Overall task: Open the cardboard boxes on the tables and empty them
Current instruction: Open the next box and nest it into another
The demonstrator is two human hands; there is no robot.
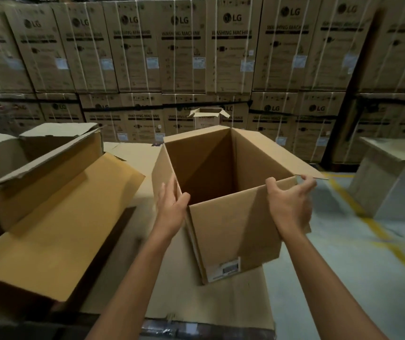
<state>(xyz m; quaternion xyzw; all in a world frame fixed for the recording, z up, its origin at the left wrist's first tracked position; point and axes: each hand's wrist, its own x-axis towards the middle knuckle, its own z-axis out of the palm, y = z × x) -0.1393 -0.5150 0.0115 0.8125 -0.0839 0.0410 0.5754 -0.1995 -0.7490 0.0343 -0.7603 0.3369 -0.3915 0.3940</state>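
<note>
The left hand lies flat against the outside of the open cardboard box at its near left corner. Its fingers are straight and close together up the left wall, and the thumb rests on the corner edge. The right hand grips the near right corner: the thumb hooks over the near rim, and the other fingers curl round the edge of the right flap, which stands out toward two o'clock. The box sits at the centre, mouth up, tilted slightly, its inner walls plain brown and the bottom in shadow. A white label is stuck low on its near face. It rests on a flattened cardboard sheet that reaches to six o'clock. At nine o'clock lies a larger carton with its flaps thrown open. At twelve, well behind, stands a small open box. Stacked cartons printed "LG WASHING MACHINE" fill the whole back wall. At four o'clock a grey floor carries yellow lines, and a pale block stands at three.
</note>
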